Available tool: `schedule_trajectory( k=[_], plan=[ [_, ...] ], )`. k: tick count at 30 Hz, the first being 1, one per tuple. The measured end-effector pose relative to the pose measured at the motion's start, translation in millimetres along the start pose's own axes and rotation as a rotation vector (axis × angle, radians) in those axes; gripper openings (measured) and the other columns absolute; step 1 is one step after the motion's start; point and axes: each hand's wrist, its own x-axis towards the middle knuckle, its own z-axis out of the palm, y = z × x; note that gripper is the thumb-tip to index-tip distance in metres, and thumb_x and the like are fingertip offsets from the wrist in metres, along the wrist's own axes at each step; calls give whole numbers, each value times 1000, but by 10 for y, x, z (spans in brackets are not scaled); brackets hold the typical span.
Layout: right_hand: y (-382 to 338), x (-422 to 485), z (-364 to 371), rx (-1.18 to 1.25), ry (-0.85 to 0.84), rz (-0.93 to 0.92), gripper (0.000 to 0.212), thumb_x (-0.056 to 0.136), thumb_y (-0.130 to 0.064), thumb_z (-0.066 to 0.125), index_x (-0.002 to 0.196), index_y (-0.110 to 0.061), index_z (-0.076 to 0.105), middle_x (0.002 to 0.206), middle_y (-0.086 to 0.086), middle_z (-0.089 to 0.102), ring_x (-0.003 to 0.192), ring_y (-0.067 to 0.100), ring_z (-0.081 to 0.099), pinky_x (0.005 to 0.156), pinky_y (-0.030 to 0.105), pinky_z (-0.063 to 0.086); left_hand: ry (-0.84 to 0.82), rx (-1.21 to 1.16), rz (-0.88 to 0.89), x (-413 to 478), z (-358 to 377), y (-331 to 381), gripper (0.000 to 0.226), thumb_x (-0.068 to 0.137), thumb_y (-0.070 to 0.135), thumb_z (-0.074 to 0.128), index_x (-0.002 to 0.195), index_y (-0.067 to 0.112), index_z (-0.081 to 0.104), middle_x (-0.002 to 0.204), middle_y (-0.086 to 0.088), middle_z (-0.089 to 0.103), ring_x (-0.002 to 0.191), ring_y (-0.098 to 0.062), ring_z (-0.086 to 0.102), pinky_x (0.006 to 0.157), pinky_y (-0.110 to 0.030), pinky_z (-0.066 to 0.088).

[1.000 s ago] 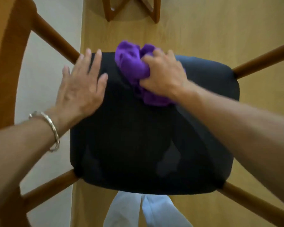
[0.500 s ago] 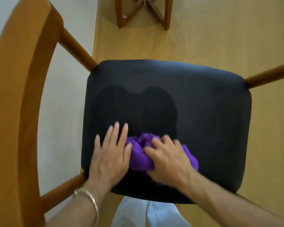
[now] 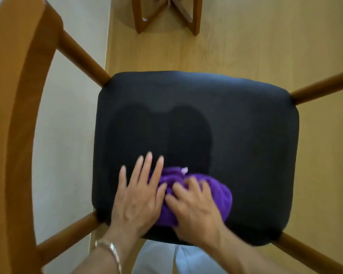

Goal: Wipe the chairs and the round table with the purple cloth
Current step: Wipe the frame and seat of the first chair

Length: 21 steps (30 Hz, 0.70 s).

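A wooden chair with a black padded seat (image 3: pixel 236 135) fills the view from above. Its curved wooden backrest (image 3: pixel 14 125) runs down the left side. The bunched purple cloth (image 3: pixel 214 196) lies on the near part of the seat. My right hand (image 3: pixel 196 210) is clenched on the cloth and presses it onto the cushion. My left hand (image 3: pixel 139 198) rests flat on the seat just left of the cloth, fingers spread, its thumb side touching the fabric. A darker damp patch shows in the middle of the seat.
Wooden legs of another piece of furniture (image 3: pixel 166 14) stand on the light wood floor (image 3: pixel 265 46) beyond the chair. A pale wall (image 3: pixel 67 135) lies behind the backrest. White trousers (image 3: pixel 166 260) show below the seat's near edge.
Both hands and the cloth have come from the far edge of the seat to its near edge. A darker wiped patch has appeared in the seat's middle.
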Motion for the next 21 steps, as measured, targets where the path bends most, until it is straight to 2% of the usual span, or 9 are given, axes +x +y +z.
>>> schedule_trajectory(
  k=[1, 3, 6, 9, 12, 15, 17, 19, 21],
  plan=[
    [-47, -102, 61, 22, -69, -15, 49, 36, -43, 82, 79, -25, 68, 84, -1, 62, 77, 28, 59, 62, 43, 51, -58, -3, 8, -101, 70, -4, 56, 98, 44, 7, 143, 16, 26, 144, -14, 42, 130, -32, 44, 96, -60, 41],
    [31, -64, 85, 18, -60, -30, 46, 38, -43, 82, 79, -26, 68, 82, -2, 62, 77, 27, 60, 61, 41, 51, -68, 10, 20, -55, 52, -42, 56, 98, 43, 10, 142, 15, 28, 143, -15, 43, 129, -32, 44, 96, -61, 40],
    [280, 286, -164, -81, 64, -1, 44, 46, -38, 79, 85, -23, 66, 90, 2, 61, 80, 31, 57, 62, 40, 46, 138, 46, 31, 406, -277, -113, 59, 95, 43, 15, 146, 15, 23, 148, -14, 34, 136, -31, 33, 104, -60, 29],
    [774, 847, -753, -190, 217, 219, 44, 70, -35, 70, 110, -21, 60, 117, 8, 53, 105, 37, 49, 79, 45, 43, 319, -6, -23, 941, -826, -185, 57, 98, 44, 13, 149, 20, 8, 156, -10, 18, 142, -27, 17, 112, -56, 15],
    [1377, 1246, -1231, 20, 255, 453, 45, 78, -40, 65, 117, -19, 57, 124, 11, 48, 113, 36, 45, 92, 48, 42, 410, -19, -25, 1200, -1123, -170, 56, 99, 45, 12, 150, 23, 4, 157, -7, 12, 144, -25, 12, 113, -52, 10],
    [1509, 1132, -1045, 75, 185, 490, 46, 75, -43, 65, 113, -18, 58, 121, 13, 50, 109, 40, 48, 90, 48, 46, 360, 18, 9, 1119, -916, -22, 57, 97, 45, 11, 150, 22, 3, 157, -8, 12, 143, -26, 13, 112, -54, 12],
    [1268, 775, -666, -7, 171, 483, 47, 71, -41, 68, 110, -17, 58, 119, 12, 51, 105, 40, 48, 80, 46, 46, 248, -10, 33, 889, -585, 118, 58, 97, 45, 11, 150, 21, 4, 157, -9, 13, 143, -26, 13, 113, -54, 14],
    [885, 272, -367, -43, 156, 431, 43, 58, -38, 73, 95, -18, 62, 103, 8, 57, 90, 38, 52, 65, 43, 45, 156, -34, 32, 611, -264, 260, 60, 94, 46, 11, 149, 20, 8, 156, -10, 18, 143, -26, 18, 112, -55, 19],
    [525, -174, -206, 43, 32, 326, 46, 44, -39, 79, 83, -20, 64, 90, 4, 59, 80, 35, 56, 58, 43, 48, 77, -36, 23, 390, -60, 310, 60, 93, 47, 10, 147, 20, 6, 154, -10, 22, 142, -26, 21, 110, -55, 23]
  ],
)
